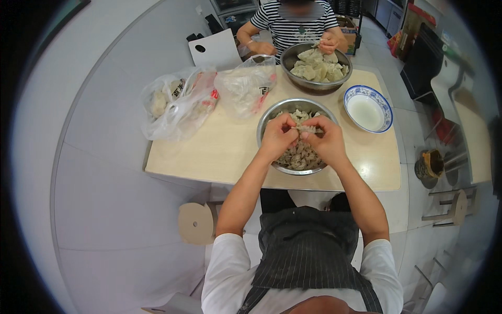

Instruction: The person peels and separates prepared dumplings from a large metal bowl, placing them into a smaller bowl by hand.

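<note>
On the table before me stands a steel bowl (pixel 260 124) holding pale, torn shreds (pixel 299 158) that look like oyster mushroom. Above its middle, my left hand (pixel 278 137) and my right hand (pixel 327 140) meet, thumbs and fingers pinched on a small pale mushroom piece (pixel 305 127) between them. Both hands are closed, and the fingers partly cover the piece. Just beyond is a larger steel bowl (pixel 319 90) heaped with broad, pale mushroom pieces (pixel 315 68).
Opposite me sits a person (pixel 295 26) in a striped shirt, one hand (pixel 329 43) at the larger bowl. A blue-rimmed bowl (pixel 388 116) of whitish liquid stands at right. Plastic bags (pixel 180 107) lie at left on the table (pixel 209 154). A stool (pixel 197 224) stands below left.
</note>
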`<action>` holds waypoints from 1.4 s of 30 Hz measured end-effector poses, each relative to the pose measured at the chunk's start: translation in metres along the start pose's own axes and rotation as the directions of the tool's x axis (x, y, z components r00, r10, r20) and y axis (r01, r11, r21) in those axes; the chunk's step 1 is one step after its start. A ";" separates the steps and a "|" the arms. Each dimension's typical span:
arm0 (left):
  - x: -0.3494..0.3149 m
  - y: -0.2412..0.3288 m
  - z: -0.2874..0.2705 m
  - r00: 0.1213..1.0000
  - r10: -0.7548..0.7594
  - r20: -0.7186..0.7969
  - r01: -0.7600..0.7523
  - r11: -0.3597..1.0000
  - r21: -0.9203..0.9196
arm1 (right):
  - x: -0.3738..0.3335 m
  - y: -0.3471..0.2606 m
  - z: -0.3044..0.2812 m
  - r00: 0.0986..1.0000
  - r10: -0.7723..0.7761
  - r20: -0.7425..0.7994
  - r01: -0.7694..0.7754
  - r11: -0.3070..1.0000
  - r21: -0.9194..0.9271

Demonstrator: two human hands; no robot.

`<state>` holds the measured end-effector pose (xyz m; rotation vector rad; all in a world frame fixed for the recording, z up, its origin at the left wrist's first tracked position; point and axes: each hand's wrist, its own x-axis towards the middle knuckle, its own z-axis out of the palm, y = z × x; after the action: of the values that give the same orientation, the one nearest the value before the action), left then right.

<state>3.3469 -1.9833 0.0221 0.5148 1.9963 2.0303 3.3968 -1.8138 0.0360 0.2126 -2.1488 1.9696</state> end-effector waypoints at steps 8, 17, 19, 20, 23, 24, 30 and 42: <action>-0.004 0.018 0.001 0.999 -0.027 0.041 0.030 0.995 -0.096 | 0.002 0.005 0.001 0.999 -0.028 -0.018 0.030 0.987 0.160; -0.001 -0.009 0.004 0.981 0.190 -0.046 -0.182 0.972 0.149 | 0.005 0.012 -0.010 0.954 0.219 0.205 -0.246 0.962 0.119; -0.003 -0.007 0.011 0.971 0.212 -0.114 -0.198 0.973 0.118 | 0.005 0.017 -0.008 0.933 0.306 0.190 -0.358 0.845 0.398; -0.003 -0.008 0.012 0.969 0.202 -0.144 -0.191 0.978 0.083 | 0.005 0.018 -0.005 0.918 0.346 0.195 -0.396 0.753 0.526; -0.007 -0.004 0.014 0.967 0.155 -0.203 -0.161 0.987 -0.013 | 0.005 0.018 0.005 0.905 0.400 0.141 -0.373 0.593 0.713; -0.008 -0.003 0.015 0.967 0.136 -0.217 -0.149 0.988 -0.044 | 0.005 0.019 0.008 0.910 0.392 0.135 -0.355 0.567 0.743; -0.013 -0.002 0.001 0.933 0.189 -0.306 -0.200 0.980 -0.004 | 0.007 0.040 0.015 0.890 0.435 -0.138 -0.167 0.592 0.788; -0.008 0.016 -0.021 0.979 0.030 0.201 -0.060 0.987 0.147 | 0.011 -0.006 -0.013 0.954 0.085 0.286 -0.086 0.996 -0.011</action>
<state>3.3462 -2.0063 0.0379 0.7693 2.0433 1.7795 3.3887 -1.8006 0.0460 0.4376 -2.3684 2.1001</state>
